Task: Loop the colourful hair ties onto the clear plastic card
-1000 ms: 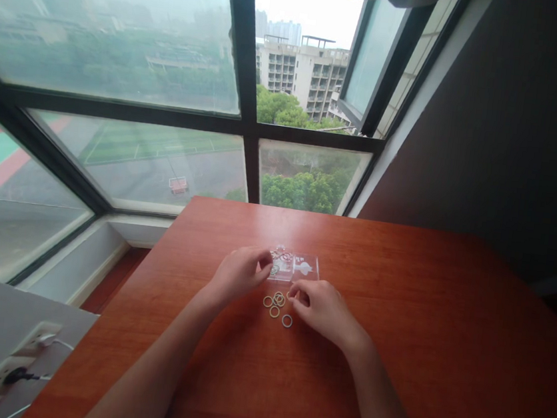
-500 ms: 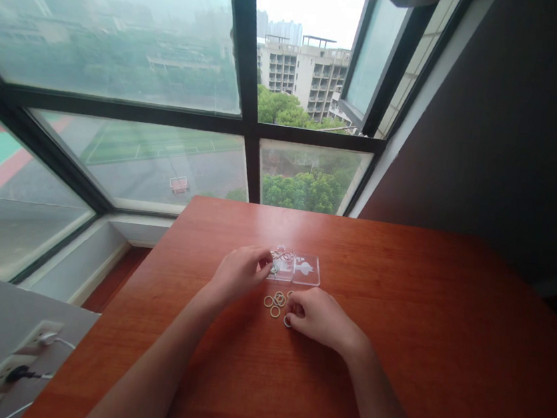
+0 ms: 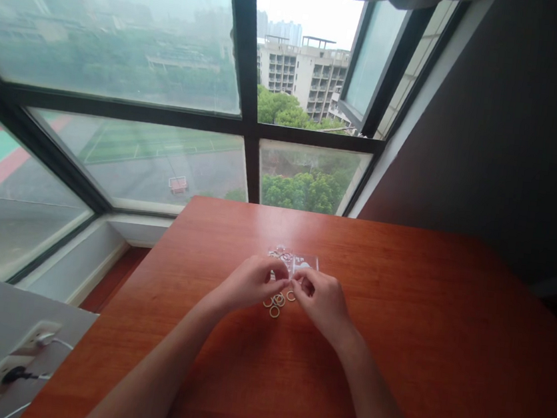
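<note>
My left hand (image 3: 256, 281) and my right hand (image 3: 322, 302) meet fingertip to fingertip over the front of a clear plastic box (image 3: 313, 262). Each hand is closed in a pinch. A small ring that lay under my right fingers is gone from the table and seems to be in that pinch, too small to make out. Whatever my left fingers hold is hidden. Just below the hands lie several pale rings (image 3: 274, 312), some overlapping, with one ring (image 3: 290, 296) a little apart. More small ring-like pieces (image 3: 281, 253) show in the left part of the box.
The reddish-brown wooden table (image 3: 445, 335) stretches out on both sides. Behind it stands a large dark-framed window (image 3: 311, 135), with one pane swung outward. At lower left, plugs and cords sit in wall sockets (image 3: 14, 367).
My right hand has lifted from the table and moved up to the left, and the ring beneath it is gone. My left hand has come right and down from the box to meet it.
</note>
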The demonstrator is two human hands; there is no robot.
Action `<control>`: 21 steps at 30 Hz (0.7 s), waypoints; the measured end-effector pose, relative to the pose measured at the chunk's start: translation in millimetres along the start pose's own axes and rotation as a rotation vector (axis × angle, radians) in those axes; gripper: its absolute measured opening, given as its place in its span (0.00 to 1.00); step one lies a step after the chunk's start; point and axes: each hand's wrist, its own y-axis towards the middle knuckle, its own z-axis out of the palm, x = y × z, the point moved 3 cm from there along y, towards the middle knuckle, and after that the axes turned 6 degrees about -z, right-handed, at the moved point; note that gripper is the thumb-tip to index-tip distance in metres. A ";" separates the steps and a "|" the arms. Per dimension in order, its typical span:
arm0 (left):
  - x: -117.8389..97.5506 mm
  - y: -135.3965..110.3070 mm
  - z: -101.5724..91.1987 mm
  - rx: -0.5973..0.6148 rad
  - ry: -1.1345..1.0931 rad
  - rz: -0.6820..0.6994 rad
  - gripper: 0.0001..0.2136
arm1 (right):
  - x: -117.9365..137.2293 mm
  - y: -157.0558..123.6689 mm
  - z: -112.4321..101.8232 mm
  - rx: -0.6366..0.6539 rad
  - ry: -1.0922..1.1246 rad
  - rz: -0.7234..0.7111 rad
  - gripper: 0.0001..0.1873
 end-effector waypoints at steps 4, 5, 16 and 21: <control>-0.6 0.5 0.9 0.011 0.019 0.006 0.07 | 2.1 0.8 1.4 0.015 -0.019 0.015 0.07; 0.7 0.7 0.3 0.004 0.036 -0.001 0.07 | 2.5 1.1 1.9 0.023 -0.022 0.021 0.07; 25.9 0.1 -12.5 -0.187 0.350 -0.145 0.06 | 12.8 -5.4 14.5 0.303 -0.110 -0.047 0.11; 26.2 0.1 -11.1 -0.188 0.366 -0.162 0.06 | 12.7 -5.2 16.8 0.359 -0.172 -0.029 0.07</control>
